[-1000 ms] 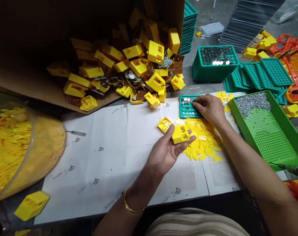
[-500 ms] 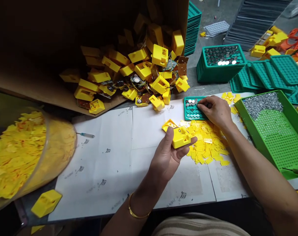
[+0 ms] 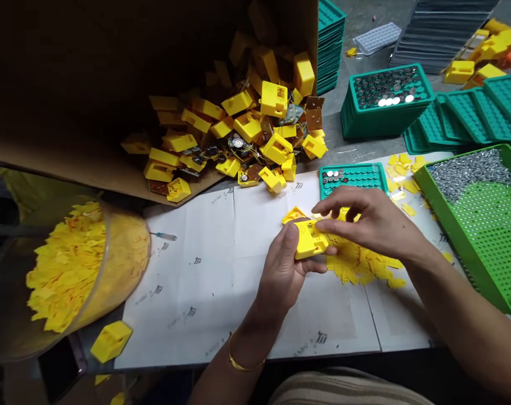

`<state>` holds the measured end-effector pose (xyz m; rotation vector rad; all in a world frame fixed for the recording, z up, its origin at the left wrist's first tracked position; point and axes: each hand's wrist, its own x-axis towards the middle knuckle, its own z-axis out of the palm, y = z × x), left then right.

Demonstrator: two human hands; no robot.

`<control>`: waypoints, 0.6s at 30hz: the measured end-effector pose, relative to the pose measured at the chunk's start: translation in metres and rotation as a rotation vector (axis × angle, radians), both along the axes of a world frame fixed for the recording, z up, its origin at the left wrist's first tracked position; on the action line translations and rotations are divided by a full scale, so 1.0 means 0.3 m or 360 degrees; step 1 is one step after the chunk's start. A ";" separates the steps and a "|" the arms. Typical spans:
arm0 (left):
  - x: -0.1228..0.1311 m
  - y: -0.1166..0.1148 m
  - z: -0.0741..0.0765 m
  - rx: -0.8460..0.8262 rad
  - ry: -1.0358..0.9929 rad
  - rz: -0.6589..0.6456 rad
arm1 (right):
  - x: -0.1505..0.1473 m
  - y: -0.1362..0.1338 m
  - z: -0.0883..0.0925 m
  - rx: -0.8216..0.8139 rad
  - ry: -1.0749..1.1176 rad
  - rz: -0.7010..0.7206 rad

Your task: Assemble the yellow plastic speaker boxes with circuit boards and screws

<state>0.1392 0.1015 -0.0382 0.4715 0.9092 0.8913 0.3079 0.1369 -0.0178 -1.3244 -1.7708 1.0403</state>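
My left hand (image 3: 280, 270) is closed around a small yellow plastic housing (image 3: 309, 246), which has a recess in its upper face and a cluster of small holes. Over it reaches my right hand (image 3: 375, 219), its thumb tip touching the housing beside the recess and its index finger stretched apart from the thumb. I see nothing clearly held in those fingers. Behind the right hand, partly covered by it, lies a teal tray (image 3: 365, 179) with silver button cells (image 3: 333, 176) in its left part. Small yellow plastic pieces (image 3: 365, 264) lie heaped under the right hand.
A cardboard box (image 3: 90, 160) spills yellow housings with wires at the back. To the right are a green basket (image 3: 483, 270) of small metal parts and a teal tray stack (image 3: 385, 118) topped with button cells. A clear tub (image 3: 129, 242) and a screwdriver (image 3: 166, 236) are left.
My right hand has moved from the teal tray down and left to the housing. My left hand still holds the housing. The view has shifted slightly.
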 end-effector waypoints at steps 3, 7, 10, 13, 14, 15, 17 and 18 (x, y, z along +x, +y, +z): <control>0.001 -0.002 -0.003 0.0060 0.0077 -0.0024 | -0.021 -0.002 0.032 -0.0080 -0.0145 0.0122; 0.011 -0.010 0.001 0.0058 0.0224 -0.0062 | -0.015 0.020 0.058 -0.0104 -0.0596 0.0250; 0.018 -0.018 0.003 0.0084 0.0325 -0.0121 | -0.017 0.025 0.081 -0.0088 -0.0864 0.0374; 0.020 -0.023 0.001 0.0142 0.0389 -0.0102 | -0.031 0.014 0.094 -0.0062 -0.0958 0.0352; 0.020 -0.023 -0.001 0.0151 0.0392 -0.0093 | -0.034 0.008 0.095 -0.0053 -0.0959 0.0328; 0.020 -0.021 -0.003 0.0151 0.0381 -0.0094 | -0.035 0.003 0.094 -0.0045 -0.0943 0.0296; 0.018 -0.012 -0.008 0.0107 0.0310 -0.0121 | -0.028 -0.007 0.085 -0.0039 -0.0831 0.0236; 0.017 -0.005 -0.010 0.0061 0.0253 -0.0138 | -0.019 -0.012 0.078 -0.0046 -0.0725 0.0213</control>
